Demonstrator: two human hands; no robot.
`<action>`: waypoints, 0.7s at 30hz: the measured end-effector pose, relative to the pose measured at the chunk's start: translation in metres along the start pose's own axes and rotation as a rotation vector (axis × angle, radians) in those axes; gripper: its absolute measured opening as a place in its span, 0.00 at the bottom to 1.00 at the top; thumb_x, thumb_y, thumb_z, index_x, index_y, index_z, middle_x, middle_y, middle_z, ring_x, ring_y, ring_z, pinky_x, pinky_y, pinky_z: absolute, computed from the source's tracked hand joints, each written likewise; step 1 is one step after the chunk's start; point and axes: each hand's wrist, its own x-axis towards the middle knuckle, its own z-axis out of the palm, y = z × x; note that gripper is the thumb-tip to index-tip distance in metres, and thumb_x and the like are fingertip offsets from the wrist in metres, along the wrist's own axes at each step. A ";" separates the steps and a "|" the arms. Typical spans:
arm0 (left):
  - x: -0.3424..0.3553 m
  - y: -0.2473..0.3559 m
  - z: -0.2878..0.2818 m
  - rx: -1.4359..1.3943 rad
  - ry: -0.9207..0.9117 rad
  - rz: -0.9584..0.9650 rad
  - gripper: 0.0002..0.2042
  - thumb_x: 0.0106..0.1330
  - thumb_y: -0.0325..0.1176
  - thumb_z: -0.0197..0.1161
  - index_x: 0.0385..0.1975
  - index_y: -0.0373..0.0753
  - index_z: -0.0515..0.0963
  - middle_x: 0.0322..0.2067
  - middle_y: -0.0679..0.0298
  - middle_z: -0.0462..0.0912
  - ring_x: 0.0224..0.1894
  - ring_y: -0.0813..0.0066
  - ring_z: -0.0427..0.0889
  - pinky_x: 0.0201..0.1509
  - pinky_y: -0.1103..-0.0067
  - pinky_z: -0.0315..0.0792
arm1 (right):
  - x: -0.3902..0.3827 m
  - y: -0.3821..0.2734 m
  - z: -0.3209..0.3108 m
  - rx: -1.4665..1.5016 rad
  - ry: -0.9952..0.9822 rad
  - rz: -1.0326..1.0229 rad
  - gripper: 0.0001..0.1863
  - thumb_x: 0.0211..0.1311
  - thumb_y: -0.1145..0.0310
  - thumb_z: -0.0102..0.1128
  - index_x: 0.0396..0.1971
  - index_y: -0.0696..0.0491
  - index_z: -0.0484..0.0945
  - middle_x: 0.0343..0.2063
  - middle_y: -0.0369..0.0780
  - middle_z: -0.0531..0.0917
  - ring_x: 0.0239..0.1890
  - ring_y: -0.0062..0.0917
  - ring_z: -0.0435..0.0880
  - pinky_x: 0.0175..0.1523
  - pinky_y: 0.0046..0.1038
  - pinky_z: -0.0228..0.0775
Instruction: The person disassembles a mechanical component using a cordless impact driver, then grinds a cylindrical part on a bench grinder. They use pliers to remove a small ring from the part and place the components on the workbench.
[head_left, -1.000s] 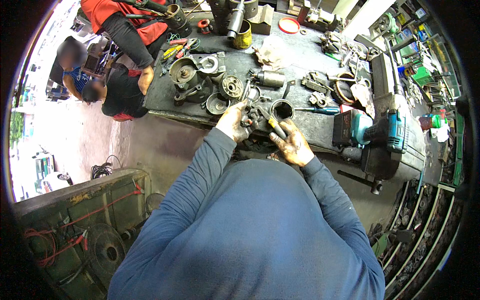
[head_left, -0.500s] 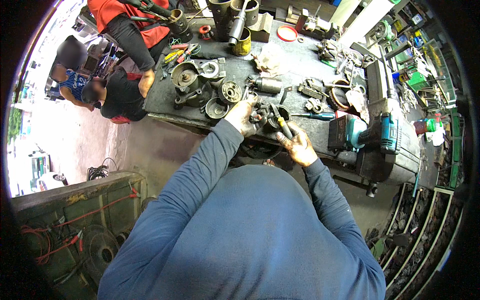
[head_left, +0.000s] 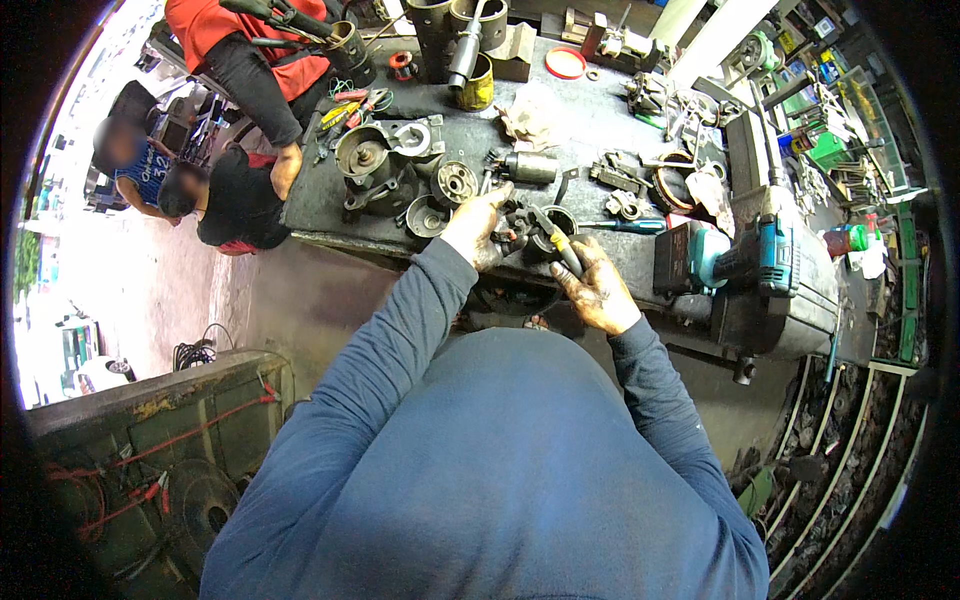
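Observation:
My left hand (head_left: 472, 232) is closed around a small dark metal part (head_left: 513, 228) above the bench's front edge. In my right hand (head_left: 602, 292) is a hand tool (head_left: 563, 246) with a yellow-and-black handle. Its grey metal end points away and left, close to the part; its exact kind is unclear. Just behind the tool sits a dark round metal cup (head_left: 562, 218), partly hidden. Beyond my left hand are a cylindrical metal motor piece (head_left: 530, 168), a round metal end plate (head_left: 455, 184) and a bowl-shaped housing (head_left: 427, 217).
A larger housing (head_left: 364, 152) stands to the left. On the right lie a blue screwdriver (head_left: 642, 226) and a teal cordless power tool (head_left: 778, 258). A yellow can (head_left: 477, 88) and a red ring-shaped lid (head_left: 566, 63) are farther back. A person in red (head_left: 205, 40) is at the far left.
The view has shifted slightly, moving the bench things a little left and up. Both hands keep their grip, with the tool's end still beside the part.

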 end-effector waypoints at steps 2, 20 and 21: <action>-0.012 -0.002 0.007 -0.028 -0.019 0.013 0.10 0.76 0.43 0.55 0.40 0.44 0.78 0.31 0.66 0.83 0.27 0.77 0.82 0.26 0.81 0.76 | -0.002 -0.013 -0.006 -0.080 0.023 -0.051 0.15 0.65 0.69 0.62 0.47 0.62 0.77 0.39 0.49 0.73 0.42 0.42 0.76 0.48 0.36 0.69; -0.001 -0.007 0.016 0.040 0.127 0.198 0.11 0.73 0.44 0.59 0.40 0.43 0.76 0.32 0.63 0.82 0.22 0.74 0.78 0.29 0.70 0.80 | 0.009 0.007 0.019 -0.214 0.198 -0.024 0.14 0.62 0.67 0.65 0.43 0.59 0.77 0.38 0.52 0.77 0.43 0.51 0.78 0.46 0.43 0.72; 0.000 -0.006 0.011 0.031 0.098 0.181 0.11 0.73 0.44 0.59 0.40 0.43 0.76 0.31 0.64 0.82 0.22 0.74 0.78 0.28 0.72 0.79 | 0.009 0.008 0.020 -0.184 0.191 -0.021 0.14 0.62 0.67 0.65 0.43 0.59 0.77 0.39 0.52 0.77 0.43 0.51 0.78 0.46 0.43 0.72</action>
